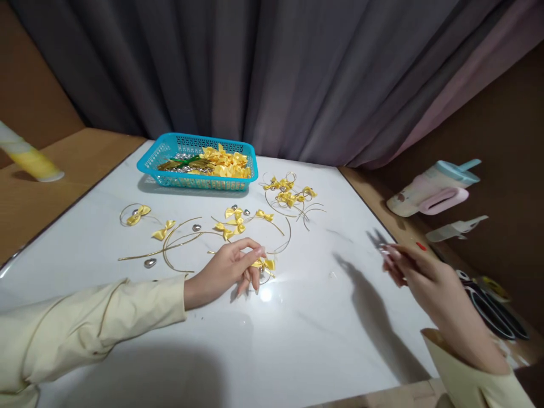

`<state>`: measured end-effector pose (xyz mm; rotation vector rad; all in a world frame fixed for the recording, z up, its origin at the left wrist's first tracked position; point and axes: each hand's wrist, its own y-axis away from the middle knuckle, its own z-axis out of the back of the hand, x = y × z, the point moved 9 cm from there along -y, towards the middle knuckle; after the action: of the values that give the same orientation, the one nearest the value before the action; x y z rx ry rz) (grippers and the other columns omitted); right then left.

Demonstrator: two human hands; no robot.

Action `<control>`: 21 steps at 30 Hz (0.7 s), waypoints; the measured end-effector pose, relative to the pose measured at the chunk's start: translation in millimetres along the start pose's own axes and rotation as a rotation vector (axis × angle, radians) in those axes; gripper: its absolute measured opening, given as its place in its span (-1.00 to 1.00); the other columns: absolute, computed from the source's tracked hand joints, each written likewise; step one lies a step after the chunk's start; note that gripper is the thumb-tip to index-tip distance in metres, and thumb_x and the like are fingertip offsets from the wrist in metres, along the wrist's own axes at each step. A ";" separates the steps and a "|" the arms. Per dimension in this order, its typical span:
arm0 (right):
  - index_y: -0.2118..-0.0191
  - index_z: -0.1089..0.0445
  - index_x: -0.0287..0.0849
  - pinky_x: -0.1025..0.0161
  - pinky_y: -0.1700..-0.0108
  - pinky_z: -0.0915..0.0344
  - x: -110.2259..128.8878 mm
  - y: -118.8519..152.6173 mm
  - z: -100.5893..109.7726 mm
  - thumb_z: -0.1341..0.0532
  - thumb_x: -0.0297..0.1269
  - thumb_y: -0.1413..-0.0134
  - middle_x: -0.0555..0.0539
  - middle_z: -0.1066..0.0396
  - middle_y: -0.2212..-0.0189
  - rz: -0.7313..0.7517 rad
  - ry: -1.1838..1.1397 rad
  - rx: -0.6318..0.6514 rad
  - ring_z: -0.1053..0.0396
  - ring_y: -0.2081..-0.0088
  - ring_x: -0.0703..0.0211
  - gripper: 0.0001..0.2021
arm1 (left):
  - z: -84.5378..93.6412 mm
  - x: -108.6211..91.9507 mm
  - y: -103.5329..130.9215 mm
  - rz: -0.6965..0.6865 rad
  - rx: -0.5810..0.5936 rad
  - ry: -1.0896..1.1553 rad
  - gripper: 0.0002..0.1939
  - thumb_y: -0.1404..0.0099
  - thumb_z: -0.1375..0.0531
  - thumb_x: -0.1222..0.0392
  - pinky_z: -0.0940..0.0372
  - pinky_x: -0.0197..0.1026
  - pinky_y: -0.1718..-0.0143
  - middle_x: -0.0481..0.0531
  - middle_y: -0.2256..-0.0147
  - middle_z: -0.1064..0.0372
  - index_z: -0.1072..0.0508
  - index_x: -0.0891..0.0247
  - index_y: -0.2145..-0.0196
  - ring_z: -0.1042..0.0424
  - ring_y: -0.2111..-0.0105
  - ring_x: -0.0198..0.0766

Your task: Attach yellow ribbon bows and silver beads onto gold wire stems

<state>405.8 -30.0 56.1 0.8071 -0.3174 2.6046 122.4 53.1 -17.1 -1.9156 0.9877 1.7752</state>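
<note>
My left hand [232, 266] is closed near the middle of the white table, thumb and forefinger pinching a yellow ribbon bow [266, 264]. A silver bead and a thin wire loop show just below that bow, partly behind the fingers. My right hand [414, 269] is raised over the table's right side, its fingers pressed together; what they hold, if anything, is too small to make out. Left of my left hand lie gold wire stems [165, 246] and silver heart-shaped beads [150, 263]. Several loose bows [229, 228] lie just beyond it.
A blue basket [198, 182] with yellow bows, beads and a tied wire bundle stands at the back. Wire pieces with bows [291, 195] lie right of it. A tumbler [429, 190], a clear nozzle bottle [453, 229] and black-handled scissors [488, 309] are at the right; a yellow-white roll [32, 158] is left.
</note>
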 end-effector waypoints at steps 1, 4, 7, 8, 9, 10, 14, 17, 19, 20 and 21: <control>0.25 -0.30 -0.14 0.25 0.53 -0.15 19.5 8.5 -15.1 -0.04 0.05 -0.11 -0.12 -0.33 0.52 -0.001 -0.153 0.094 -0.24 0.56 0.18 -0.66 | -0.6 0.1 0.7 -0.009 0.002 -0.026 -0.73 -0.31 -0.06 -0.01 -0.02 -0.44 0.77 -0.08 0.67 -0.40 -0.24 0.27 0.30 -0.16 0.82 -0.48; 0.32 -0.36 -0.17 0.33 0.56 -0.10 81.4 35.7 -60.7 -0.23 0.04 0.06 -0.04 -0.31 0.52 0.063 -0.246 0.405 -0.21 0.55 0.25 -0.66 | -2.4 1.0 3.0 -0.017 0.006 -0.093 -0.74 -0.33 -0.03 -0.02 -0.01 -0.45 0.78 -0.08 0.66 -0.39 -0.22 0.26 0.28 -0.14 0.83 -0.48; 0.45 -0.39 -0.19 0.35 0.56 -0.04 114.2 47.2 -83.9 -0.22 -0.05 0.06 0.03 -0.22 0.63 0.103 -0.175 0.504 -0.08 0.59 0.31 -0.73 | -2.9 0.6 4.2 -0.023 0.009 -0.120 -0.74 -0.33 -0.01 -0.03 0.04 -0.46 0.81 -0.09 0.66 -0.40 -0.20 0.25 0.27 -0.09 0.84 -0.50; 0.45 -0.40 -0.20 0.35 0.55 -0.04 119.3 48.0 -89.3 -0.21 -0.06 0.05 0.02 -0.24 0.62 0.113 -0.164 0.521 -0.07 0.58 0.31 -0.73 | -2.8 0.4 4.3 -0.025 0.011 -0.121 -0.74 -0.34 -0.01 -0.03 0.05 -0.46 0.81 -0.09 0.65 -0.40 -0.19 0.24 0.27 -0.07 0.84 -0.50; 0.45 -0.41 -0.21 0.34 0.55 -0.04 122.1 48.1 -94.6 -0.19 -0.07 0.03 0.02 -0.25 0.62 0.118 -0.158 0.538 -0.07 0.58 0.31 -0.73 | -2.8 0.1 4.3 -0.027 0.014 -0.119 -0.74 -0.34 -0.01 -0.03 0.06 -0.47 0.82 -0.09 0.65 -0.40 -0.18 0.24 0.26 -0.06 0.84 -0.50; 0.45 -0.42 -0.22 0.34 0.54 -0.04 123.5 48.0 -99.6 -0.17 -0.08 0.01 0.02 -0.26 0.62 0.123 -0.154 0.556 -0.08 0.57 0.31 -0.72 | -2.7 -0.1 4.1 -0.030 0.018 -0.114 -0.74 -0.34 0.00 -0.03 0.07 -0.47 0.82 -0.09 0.65 -0.40 -0.17 0.23 0.26 -0.06 0.84 -0.50; 0.48 -0.42 -0.23 0.35 0.54 0.00 123.5 45.6 -116.3 -0.13 -0.11 -0.05 0.04 -0.22 0.65 0.130 -0.143 0.584 -0.04 0.58 0.33 -0.70 | -1.8 -1.5 3.3 -0.052 0.024 -0.085 -0.77 -0.36 0.02 -0.02 0.10 -0.49 0.82 -0.10 0.65 -0.40 -0.15 0.21 0.25 -0.03 0.85 -0.51; 0.50 -0.41 -0.25 0.36 0.55 0.02 124.5 44.0 -124.5 -0.13 -0.12 -0.07 0.05 -0.18 0.67 0.134 -0.156 0.570 -0.01 0.59 0.34 -0.69 | -2.3 -1.3 2.8 -0.055 0.031 -0.075 -0.77 -0.36 0.03 -0.02 0.10 -0.49 0.82 -0.11 0.64 -0.39 -0.13 0.20 0.26 -0.03 0.85 -0.51; 0.47 -0.43 -0.25 0.36 0.55 0.01 126.6 43.5 -127.1 -0.13 -0.13 -0.08 0.04 -0.21 0.65 0.152 -0.166 0.558 -0.01 0.59 0.34 -0.70 | -3.0 -1.1 2.7 -0.056 0.036 -0.079 -0.77 -0.36 0.03 -0.02 0.10 -0.49 0.82 -0.13 0.65 -0.38 -0.13 0.20 0.26 -0.03 0.85 -0.51; 0.45 -0.44 -0.25 0.36 0.55 0.01 127.5 43.3 -127.3 -0.12 -0.14 -0.09 0.04 -0.22 0.65 0.160 -0.166 0.552 -0.01 0.58 0.34 -0.70 | -3.2 -0.9 2.6 -0.054 0.038 -0.083 -0.77 -0.36 0.03 -0.03 0.10 -0.50 0.82 -0.13 0.66 -0.38 -0.13 0.19 0.26 -0.04 0.85 -0.51; 0.45 -0.45 -0.25 0.36 0.55 0.01 128.1 42.9 -126.7 -0.13 -0.14 -0.09 0.04 -0.22 0.65 0.166 -0.162 0.546 -0.01 0.59 0.34 -0.71 | -3.3 -0.6 2.6 -0.051 0.039 -0.087 -0.77 -0.36 0.03 -0.03 0.10 -0.50 0.82 -0.14 0.66 -0.38 -0.13 0.19 0.26 -0.04 0.85 -0.51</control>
<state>228.2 11.2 24.0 1.2165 0.3164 2.8230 123.0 49.3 -15.5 -1.8083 0.9289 1.7814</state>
